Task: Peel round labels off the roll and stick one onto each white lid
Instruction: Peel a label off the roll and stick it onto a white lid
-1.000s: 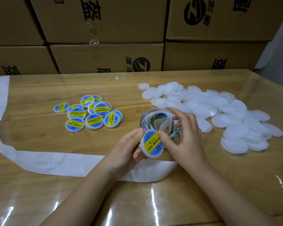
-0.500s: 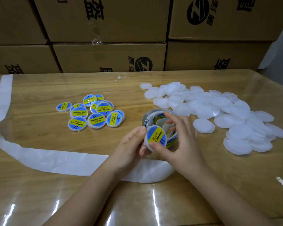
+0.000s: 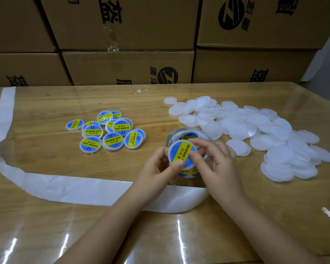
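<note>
While both hands hold it just above the label roll (image 3: 191, 134), the held lid (image 3: 179, 152) shows a round blue label whose yellow band reads "SOLDERING" beside Chinese characters. The left hand (image 3: 156, 168) pinches the lid's left and lower rim between thumb and curled fingers. The right hand (image 3: 219, 164) lays its thumb on the label's right side and its index finger at the top rim, the other fingers loosely spread. Half a second ago the band slanted; now it stands nearly upright, and the right thumb has moved from the lower rim onto the label. Beyond the left fingers lie labelled lids (image 3: 111, 130) printed "SOLDERING PASTE" and "II". Beyond the right fingers lies a heap of plain white lids (image 3: 255, 134). A bare backing strip (image 3: 65, 189) runs under the wrists. Closed cardboard boxes (image 3: 122, 25) with black logos stand behind.
</note>
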Tool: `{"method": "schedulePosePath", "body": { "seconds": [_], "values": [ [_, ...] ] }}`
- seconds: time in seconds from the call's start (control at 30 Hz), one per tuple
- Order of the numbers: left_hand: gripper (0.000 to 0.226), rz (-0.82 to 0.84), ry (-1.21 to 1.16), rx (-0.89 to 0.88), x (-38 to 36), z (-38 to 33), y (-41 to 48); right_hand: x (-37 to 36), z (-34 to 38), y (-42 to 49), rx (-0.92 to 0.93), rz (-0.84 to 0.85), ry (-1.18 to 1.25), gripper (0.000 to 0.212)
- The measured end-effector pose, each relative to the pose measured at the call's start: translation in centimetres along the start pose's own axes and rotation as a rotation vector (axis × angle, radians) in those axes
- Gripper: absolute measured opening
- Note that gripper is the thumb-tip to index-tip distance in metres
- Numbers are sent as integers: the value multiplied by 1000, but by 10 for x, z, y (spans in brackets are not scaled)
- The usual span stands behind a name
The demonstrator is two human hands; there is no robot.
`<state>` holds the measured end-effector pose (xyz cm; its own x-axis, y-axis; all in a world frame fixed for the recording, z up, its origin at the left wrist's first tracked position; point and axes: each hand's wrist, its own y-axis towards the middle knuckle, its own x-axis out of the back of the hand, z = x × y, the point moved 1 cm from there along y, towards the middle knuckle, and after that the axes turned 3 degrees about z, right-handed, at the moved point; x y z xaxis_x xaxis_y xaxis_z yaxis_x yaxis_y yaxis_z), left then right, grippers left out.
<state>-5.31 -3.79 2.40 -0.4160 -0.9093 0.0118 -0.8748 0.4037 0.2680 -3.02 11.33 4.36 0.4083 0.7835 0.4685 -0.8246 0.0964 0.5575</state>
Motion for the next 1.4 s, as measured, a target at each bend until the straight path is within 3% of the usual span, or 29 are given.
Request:
{"method": "schedulePosePath", "body": {
  "seconds": [0.2,0.4,0.57,0.63,0.73,0.8,0.9,1.07,1.13,1.23,1.33,1.4],
  "values": [
    [27,-62,234,-28,-2,2,-2,0,0,-3,-5,-36,18,17],
    [36,-165,190,-4,4,3,1,-5,8,-6,80,33,-24,35],
    [37,-162,139,15,5,2,3,-2,1,-3,75,33,-56,28],
    [34,-246,147,7,11,1,7,0,-4,0,46,1,-94,17],
    [30,-517,175,43,39,6,15,6,-11,5,-28,-54,-114,16],
    [25,-660,192,151,62,13,17,9,-15,8,-67,-87,-99,16],
    [21,-716,272,338,83,25,17,12,-21,12,-125,-113,-99,19],
    [22,-609,773,372,98,31,20,19,-44,19,-244,-135,-89,17],
    [22,-629,837,368,99,32,18,22,-56,22,-313,-132,-140,15],
    [30,-652,914,283,94,26,13,26,-78,26,-473,-31,-405,24],
    [14,-398,1167,-6,82,15,10,28,-94,26,-582,128,-586,40],
    [23,-178,1367,-133,74,14,9,28,-98,25,-570,145,-615,41]
  ]
}}
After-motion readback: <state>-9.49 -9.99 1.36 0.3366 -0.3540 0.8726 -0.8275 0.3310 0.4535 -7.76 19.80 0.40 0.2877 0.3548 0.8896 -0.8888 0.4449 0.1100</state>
